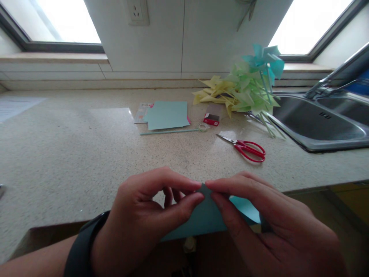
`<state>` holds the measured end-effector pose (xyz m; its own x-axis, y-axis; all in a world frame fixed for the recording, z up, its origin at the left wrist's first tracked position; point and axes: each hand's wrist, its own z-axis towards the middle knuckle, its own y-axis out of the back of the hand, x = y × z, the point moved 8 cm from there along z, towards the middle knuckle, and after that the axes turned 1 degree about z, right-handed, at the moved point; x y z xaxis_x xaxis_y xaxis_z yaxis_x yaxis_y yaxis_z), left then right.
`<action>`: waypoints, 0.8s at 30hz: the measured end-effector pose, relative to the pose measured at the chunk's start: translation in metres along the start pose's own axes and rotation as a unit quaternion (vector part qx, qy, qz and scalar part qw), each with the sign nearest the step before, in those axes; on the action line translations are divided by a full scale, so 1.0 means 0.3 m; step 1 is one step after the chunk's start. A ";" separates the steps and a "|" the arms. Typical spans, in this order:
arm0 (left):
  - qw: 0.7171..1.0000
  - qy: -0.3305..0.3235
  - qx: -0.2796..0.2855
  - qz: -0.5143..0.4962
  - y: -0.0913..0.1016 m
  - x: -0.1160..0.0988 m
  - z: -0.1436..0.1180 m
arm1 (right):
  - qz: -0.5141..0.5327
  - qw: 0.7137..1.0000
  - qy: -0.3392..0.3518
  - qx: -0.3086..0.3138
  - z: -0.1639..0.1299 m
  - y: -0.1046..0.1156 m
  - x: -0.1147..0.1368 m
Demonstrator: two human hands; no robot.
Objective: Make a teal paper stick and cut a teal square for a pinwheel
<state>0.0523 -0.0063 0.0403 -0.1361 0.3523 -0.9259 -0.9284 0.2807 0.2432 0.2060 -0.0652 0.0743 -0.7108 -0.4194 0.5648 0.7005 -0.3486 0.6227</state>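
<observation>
Pinching a blue paper (201, 221) at its upper tip, the left hand (144, 219) and right hand (268, 223) met at the near edge of the table (72, 154), each closed on the sheet with thumb and forefinger. The paper hung between them, partly over the table's front edge, its lower part sloping down toward the person. A dark band (82, 248) circled the left wrist.

Farther back on the speckled table, red-handled scissors (245, 148) lay well apart from the hands, blades pointing left. Beyond them sat a small red box (211, 119), a roll of clear tape (203, 126) and a thin pale-blue stick (170, 132). Just behind the stick lay a stack of blue sheets (167, 114) over a printed card (140, 112).

To the right, a heap of paper pinwheels (245, 86) in yellow, green and teal rested beside a steel sink (314, 123), their sticks reaching its rim. A faucet (334, 77) rose over the basin. A wall socket (137, 12) stood between two bright windows (57, 19).
</observation>
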 end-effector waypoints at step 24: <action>1.000 0.005 0.001 0.002 0.003 0.006 -0.002 | 0.019 1.000 0.016 0.017 0.004 -0.007 0.002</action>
<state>0.0510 -0.0059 0.0387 -0.1427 0.3447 -0.9278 -0.9272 0.2815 0.2472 0.2041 -0.0637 0.0741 -0.6806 -0.4588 0.5712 0.7243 -0.3038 0.6190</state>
